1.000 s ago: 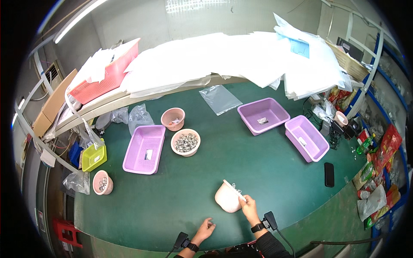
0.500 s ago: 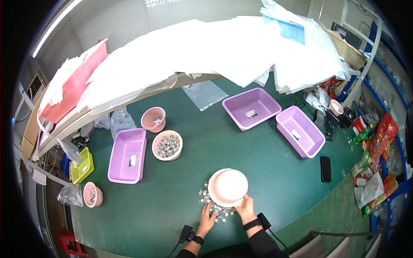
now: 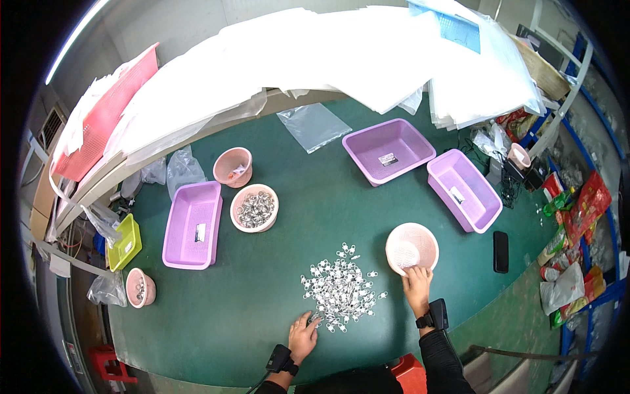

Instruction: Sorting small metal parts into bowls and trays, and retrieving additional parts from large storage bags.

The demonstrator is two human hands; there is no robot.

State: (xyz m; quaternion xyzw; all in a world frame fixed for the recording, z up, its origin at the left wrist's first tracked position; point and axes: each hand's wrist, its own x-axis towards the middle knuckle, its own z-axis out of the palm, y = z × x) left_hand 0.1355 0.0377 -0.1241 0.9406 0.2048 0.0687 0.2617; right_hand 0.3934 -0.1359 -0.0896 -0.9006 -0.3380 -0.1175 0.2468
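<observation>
- Green tabletop (image 3: 249,308); loose heap of small silvery pieces (image 3: 341,292) spread over its near middle, a few strays at the far and right edges.
- Left hand (image 3: 302,338) at the heap's near left edge, fingers loosely spread. Fingertips right by the outermost pieces — cannot tell whether they touch.
- Right hand (image 3: 417,289) has its fingers hooked over the near rim of a pale pink basket (image 3: 425,240), gripping it; thumb hidden.
- Basket is right of the heap and apart from it, mouth up, inner wall and bottom in sight. Cannot tell whether its base rests on the table.
- Both wrists: black straps with boxy dark devices (image 3: 438,313). Black sleeves below.
- Beyond the heap, to the left: round pink tub (image 3: 256,228) well filled with shiny metal parts (image 3: 254,209). Second pink tub (image 3: 226,159) just behind it, something small, white and orange inside.
- Beside these, purple tray (image 3: 187,217), pale label within. Farther left, small pink cup (image 3: 150,289) holding metal bits; yellow-green tray (image 3: 120,257) behind it.
- Far right: two more purple trays (image 3: 469,202) near each other — one squarer to the camera, one slanted. Black phone (image 3: 501,253) lies near the slanted one.
- Back of table: clear plastic bag (image 3: 315,127) lying flat, below a shelf heaped with white sheets (image 3: 262,59).
</observation>
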